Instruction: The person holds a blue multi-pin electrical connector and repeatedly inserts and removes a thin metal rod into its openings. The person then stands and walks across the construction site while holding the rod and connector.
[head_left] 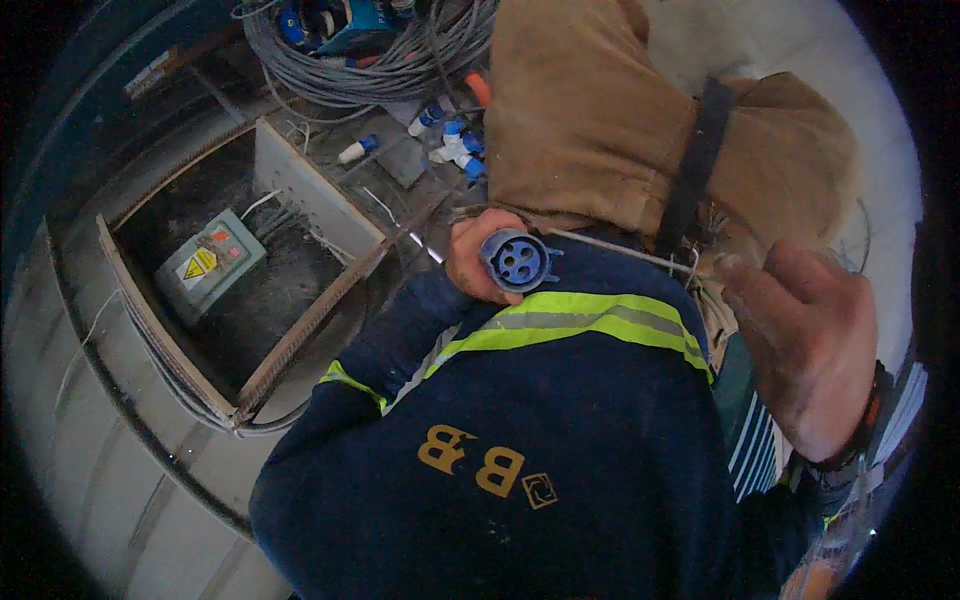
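Note:
My left hand [478,258] is wrapped round a blue industrial socket connector [516,262]. Its round face with several holes is turned up toward me, in front of my jacket. On the right, my right hand [812,345] is closed, thumb and fingers pinched toward the left. From its fingertips a thin pale rod [620,250], like a screwdriver shaft, runs left toward the connector. Its handle, if any, is hidden in the hand. The rod's left end lies close beside the connector; I cannot tell whether they touch.
At left lies an open wooden-sided box [315,295] with a grey electrical enclosure [215,262] inside. A coil of grey cable [340,85] sits at the top, near white-and-blue plugs [458,150]. My brown trousers [590,120] and navy jacket [560,420] fill the middle.

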